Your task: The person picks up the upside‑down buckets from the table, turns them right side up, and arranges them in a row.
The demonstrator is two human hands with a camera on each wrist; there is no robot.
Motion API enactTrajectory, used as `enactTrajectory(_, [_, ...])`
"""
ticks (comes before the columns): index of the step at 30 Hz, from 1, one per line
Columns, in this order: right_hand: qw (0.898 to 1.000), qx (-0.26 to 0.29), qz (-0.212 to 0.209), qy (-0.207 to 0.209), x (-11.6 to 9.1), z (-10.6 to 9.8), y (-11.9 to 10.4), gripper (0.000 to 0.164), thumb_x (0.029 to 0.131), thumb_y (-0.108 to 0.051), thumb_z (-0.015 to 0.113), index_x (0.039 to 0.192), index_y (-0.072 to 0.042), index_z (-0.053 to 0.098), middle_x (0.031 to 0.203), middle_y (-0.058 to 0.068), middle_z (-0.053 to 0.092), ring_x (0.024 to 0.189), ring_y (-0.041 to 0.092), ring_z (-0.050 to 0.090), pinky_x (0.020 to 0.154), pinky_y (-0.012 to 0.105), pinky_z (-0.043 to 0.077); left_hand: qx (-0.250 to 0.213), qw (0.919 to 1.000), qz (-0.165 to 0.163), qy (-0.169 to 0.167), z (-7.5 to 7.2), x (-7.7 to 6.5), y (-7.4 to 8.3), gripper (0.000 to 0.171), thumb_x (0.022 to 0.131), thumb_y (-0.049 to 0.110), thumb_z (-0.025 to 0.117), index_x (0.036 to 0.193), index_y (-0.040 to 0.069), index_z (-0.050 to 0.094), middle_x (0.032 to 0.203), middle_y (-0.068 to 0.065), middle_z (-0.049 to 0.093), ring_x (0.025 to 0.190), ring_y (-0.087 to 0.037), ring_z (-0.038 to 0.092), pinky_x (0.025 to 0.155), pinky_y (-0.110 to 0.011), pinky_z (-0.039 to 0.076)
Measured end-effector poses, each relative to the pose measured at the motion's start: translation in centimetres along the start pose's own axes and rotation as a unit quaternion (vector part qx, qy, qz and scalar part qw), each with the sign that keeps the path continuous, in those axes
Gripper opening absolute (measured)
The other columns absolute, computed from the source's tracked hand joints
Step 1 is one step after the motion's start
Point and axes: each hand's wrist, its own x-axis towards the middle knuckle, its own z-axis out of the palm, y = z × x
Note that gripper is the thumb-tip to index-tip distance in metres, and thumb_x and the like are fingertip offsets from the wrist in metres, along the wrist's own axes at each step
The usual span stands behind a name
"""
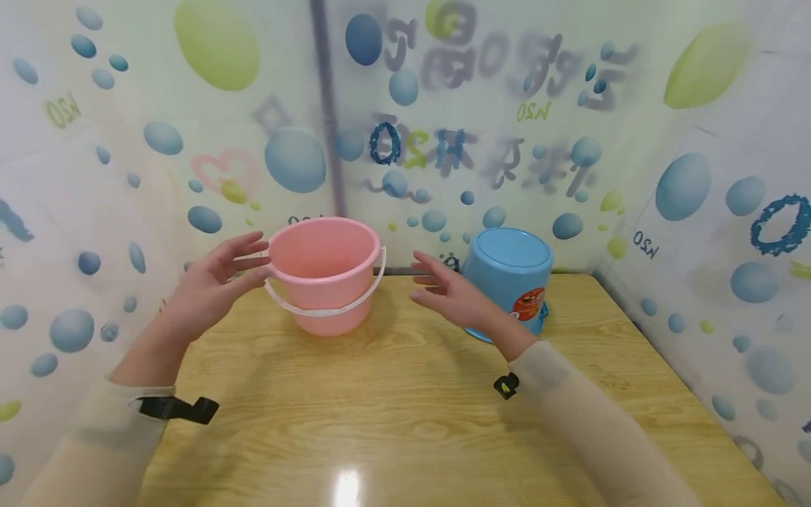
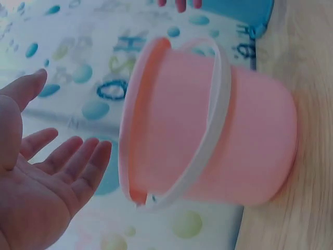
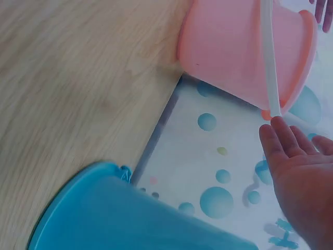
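A pink bucket (image 1: 329, 296) stands upright on the wooden table, its white handle (image 1: 323, 312) hanging down across the front. At its left rim is my left hand (image 1: 218, 282), fingers extended and palm turned toward the bucket; in the left wrist view a gap shows between fingers and rim. My right hand (image 1: 453, 292) hovers between the two buckets, fingers loosely stretched toward the pink one and holding nothing. Behind the right wrist, a blue bucket (image 1: 507, 274) rests upside down with a red label (image 1: 529, 304) on its side; the forearm partly covers it.
The wooden table (image 1: 380, 408) reaches back to a curtain-like wall (image 1: 405, 211) printed with blue and green dots and letters. Similar printed sheets (image 1: 728, 282) close off both sides. Each wrist wears a black strap (image 1: 177, 408).
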Motion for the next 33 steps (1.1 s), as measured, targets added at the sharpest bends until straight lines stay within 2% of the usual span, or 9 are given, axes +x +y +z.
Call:
enactTrajectory(3, [1.000, -0.007, -0.016, -0.015, -2.0, -0.7, 0.1, 0.079, 0.113, -0.031, 0.066, 0.178, -0.024, 0.021, 0.178, 0.011, 0.038, 0.161, 0.038, 0.044, 0.131, 0.061, 0.039, -0.025, 0.9987, 0.026, -0.036, 1.4, -0.5, 1.5, 0.068, 0.112, 0.027, 0.068, 0.172, 0.029, 0.037, 0.168, -0.012, 0.052, 0.144, -0.016, 0.061, 0.099, -0.008, 0.053])
enactTrajectory(5, [0.999, -0.012, -0.022, -0.021, -3.4, -1.1, 0.3, 0.079, 0.112, -0.031, 0.066, 0.177, -0.023, 0.022, 0.178, 0.012, 0.037, 0.161, 0.038, 0.044, 0.131, 0.062, 0.037, -0.040, 0.9964, 0.039, -0.064, 2.4, -0.7, 2.1, 0.064, 0.113, 0.025, 0.066, 0.171, 0.029, 0.039, 0.169, -0.008, 0.051, 0.145, -0.015, 0.060, 0.102, -0.010, 0.053])
enactTrajectory(13, [0.999, -0.028, -0.033, -0.009, -8.8, -3.3, 1.7, 0.073, 0.112, -0.023, 0.067, 0.175, -0.018, 0.031, 0.175, 0.015, 0.041, 0.158, 0.043, 0.045, 0.126, 0.069, 0.040, -0.137, 0.9718, 0.073, -0.177, 8.1, -0.8, 3.5, 0.069, 0.109, 0.014, 0.071, 0.171, 0.016, 0.040, 0.171, -0.016, 0.046, 0.151, -0.045, 0.053, 0.106, -0.026, 0.060])
enactTrajectory(16, [0.998, -0.043, -0.049, 0.006, -10.6, -4.7, 2.7, 0.069, 0.110, -0.015, 0.068, 0.172, -0.017, 0.037, 0.171, 0.015, 0.047, 0.155, 0.037, 0.052, 0.124, 0.052, 0.049, -0.148, 0.9645, 0.080, -0.204, 10.2, -0.7, 4.0, 0.072, 0.106, 0.015, 0.075, 0.170, 0.013, 0.041, 0.172, -0.014, 0.046, 0.150, -0.044, 0.054, 0.109, -0.033, 0.061])
enactTrajectory(20, [0.996, -0.060, -0.054, 0.024, -13.2, -7.1, 3.9, 0.062, 0.109, -0.008, 0.067, 0.167, -0.011, 0.044, 0.162, 0.003, 0.057, 0.143, 0.014, 0.063, 0.109, 0.023, 0.057, -0.129, 0.9623, 0.081, -0.225, 13.0, -0.1, 4.4, 0.070, 0.106, 0.022, 0.077, 0.168, 0.018, 0.045, 0.171, -0.005, 0.050, 0.150, -0.035, 0.057, 0.114, -0.042, 0.058])
enactTrajectory(25, [0.994, -0.081, -0.041, 0.054, -16.2, -10.3, 5.1, 0.052, 0.110, -0.003, 0.064, 0.159, 0.002, 0.049, 0.145, -0.024, 0.062, 0.126, -0.005, 0.065, 0.097, 0.019, 0.060, -0.122, 0.9537, 0.087, -0.261, 17.0, 1.0, 4.5, 0.072, 0.106, 0.029, 0.076, 0.169, 0.021, 0.043, 0.170, -0.003, 0.050, 0.151, -0.032, 0.058, 0.115, -0.049, 0.058])
enactTrajectory(30, [0.986, -0.135, 0.035, 0.089, -18.0, -13.0, 6.6, 0.050, 0.113, -0.015, 0.064, 0.159, -0.003, 0.052, 0.151, 0.007, 0.065, 0.119, -0.012, 0.062, 0.093, 0.016, 0.059, -0.123, 0.9442, 0.070, -0.297, 20.8, 2.3, 4.5, 0.074, 0.106, 0.035, 0.076, 0.171, 0.021, 0.041, 0.171, -0.004, 0.049, 0.152, -0.034, 0.056, 0.116, -0.047, 0.057])
enactTrajectory(32, [0.982, -0.149, 0.065, 0.094, -18.2, -13.9, 7.5, 0.051, 0.113, -0.021, 0.064, 0.160, -0.005, 0.052, 0.152, 0.023, 0.062, 0.117, -0.012, 0.062, 0.092, 0.016, 0.059, -0.118, 0.9437, 0.058, -0.303, 22.1, 2.9, 4.4, 0.076, 0.106, 0.036, 0.076, 0.171, 0.021, 0.040, 0.171, -0.005, 0.048, 0.153, -0.032, 0.055, 0.117, -0.047, 0.056])
enactTrajectory(33, [0.980, -0.154, 0.077, 0.097, -18.3, -14.2, 8.0, 0.052, 0.113, -0.023, 0.065, 0.160, -0.005, 0.052, 0.152, 0.023, 0.062, 0.117, -0.009, 0.063, 0.091, 0.016, 0.059, -0.112, 0.9447, 0.055, -0.303, 22.7, 3.3, 4.3, 0.076, 0.106, 0.036, 0.076, 0.171, 0.021, 0.040, 0.171, -0.005, 0.048, 0.152, -0.031, 0.056, 0.117, -0.047, 0.056])
